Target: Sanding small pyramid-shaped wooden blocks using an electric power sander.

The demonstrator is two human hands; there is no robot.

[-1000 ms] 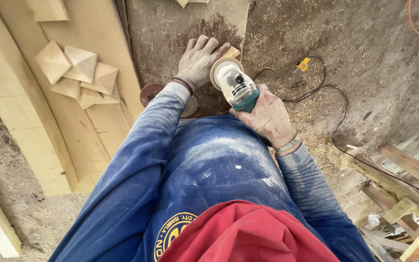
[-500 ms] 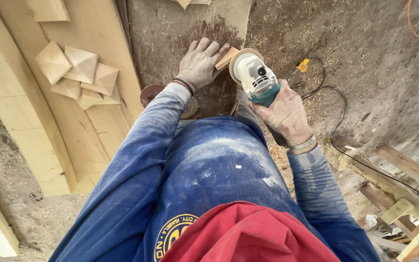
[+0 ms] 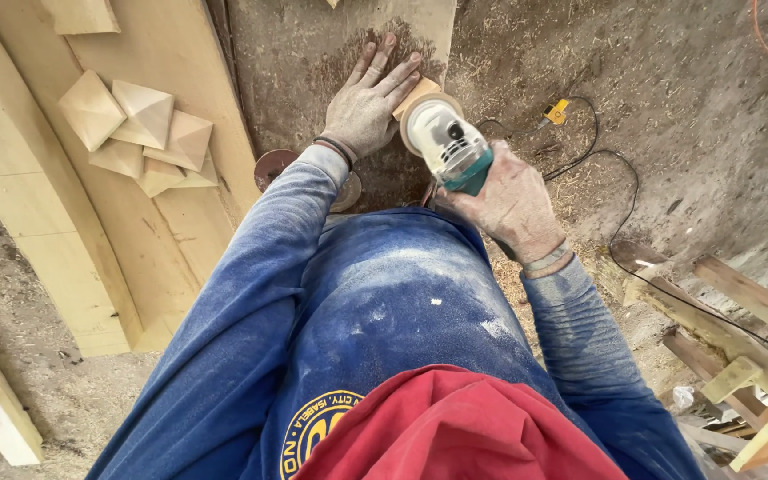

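My right hand (image 3: 510, 200) grips a white and teal angle grinder (image 3: 446, 140), its head pointing away from me. The tool's head sits against a small light wood block (image 3: 416, 95). My left hand (image 3: 368, 100) lies flat, fingers spread, on a dusty board (image 3: 313, 62) and touches that block with its fingertips. Both sleeves are blue and covered in dust. The disc of the grinder is hidden under the tool.
Several pyramid-shaped wood blocks (image 3: 140, 133) lie on pale planks (image 3: 55, 231) at left. A round sanding disc (image 3: 273, 166) lies by my left forearm. A black cable with a yellow plug (image 3: 558, 111) runs over the sawdust ground. Wooden slats (image 3: 740, 338) stand at right.
My right hand has carried the grinder up and to the right, then back left onto the small block. My left hand has stayed flat on the board.
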